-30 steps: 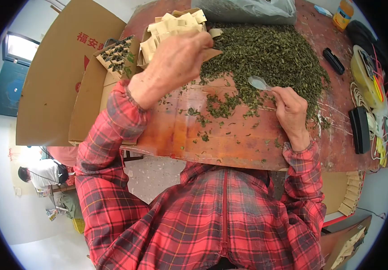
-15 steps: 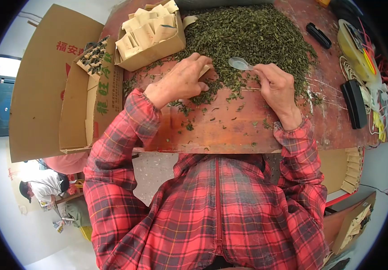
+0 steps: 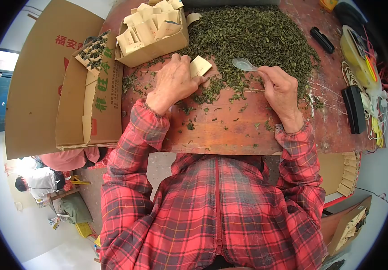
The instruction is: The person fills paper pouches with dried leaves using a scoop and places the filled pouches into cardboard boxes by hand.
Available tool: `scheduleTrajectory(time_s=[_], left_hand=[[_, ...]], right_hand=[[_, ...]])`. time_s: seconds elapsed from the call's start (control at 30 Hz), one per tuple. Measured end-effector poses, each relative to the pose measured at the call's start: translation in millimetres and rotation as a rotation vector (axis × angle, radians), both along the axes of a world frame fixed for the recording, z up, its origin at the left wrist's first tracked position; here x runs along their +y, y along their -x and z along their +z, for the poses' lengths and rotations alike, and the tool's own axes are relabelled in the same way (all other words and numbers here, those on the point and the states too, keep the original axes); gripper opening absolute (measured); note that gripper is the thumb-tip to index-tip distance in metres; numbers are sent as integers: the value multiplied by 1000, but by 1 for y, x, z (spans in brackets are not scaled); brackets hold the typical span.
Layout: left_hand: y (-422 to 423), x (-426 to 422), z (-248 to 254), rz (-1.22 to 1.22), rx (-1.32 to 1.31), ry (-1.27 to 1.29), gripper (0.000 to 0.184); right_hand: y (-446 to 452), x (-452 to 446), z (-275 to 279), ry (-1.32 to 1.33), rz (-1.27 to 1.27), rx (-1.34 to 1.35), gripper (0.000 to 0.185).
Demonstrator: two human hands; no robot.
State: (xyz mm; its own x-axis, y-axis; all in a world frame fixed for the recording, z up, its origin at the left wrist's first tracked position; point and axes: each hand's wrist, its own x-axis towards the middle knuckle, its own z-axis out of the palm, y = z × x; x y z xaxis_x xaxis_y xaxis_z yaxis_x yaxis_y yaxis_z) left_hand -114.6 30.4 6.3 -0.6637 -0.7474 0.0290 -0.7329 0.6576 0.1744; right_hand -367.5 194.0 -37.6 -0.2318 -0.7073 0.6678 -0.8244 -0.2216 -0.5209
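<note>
My left hand (image 3: 175, 83) is closed on a small tan paper packet (image 3: 200, 66), which sticks out past the fingers and thumb. Its flat face, with faint marks, shows towards me. A clear plastic spoon (image 3: 242, 64) is pinched by the handle in my right hand (image 3: 282, 88), its bowl pointing left over the edge of the leaves. The big heap of dried green leaves (image 3: 252, 33) lies just beyond both hands. Left of it, a small cardboard box (image 3: 158, 48) is packed with upright paper packets (image 3: 146, 31).
A large open carton (image 3: 79, 99) stands at the left, with leaf-filled packets (image 3: 94, 54) in it. Black cases (image 3: 353, 108), cables and a yellowish plastic container (image 3: 358, 56) lie at the right of the red table (image 3: 221, 135). A person (image 3: 45, 182) is in the left background.
The paper packet in my left hand has turned and now shows its flat face. My left hand has shifted slightly left. My right hand still holds the spoon near the same spot.
</note>
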Motion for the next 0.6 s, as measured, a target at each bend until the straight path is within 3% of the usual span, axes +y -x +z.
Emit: scheduleTrajectory(time_s=[0.3,0.6], left_hand=[[1,1,5,23,16,-106,61],[-8,9,10,-40,238,-50,50]], right_hand=[[3,2,0,-25,-11,-31,13],[-7,13,18,-22,29,-55,14]])
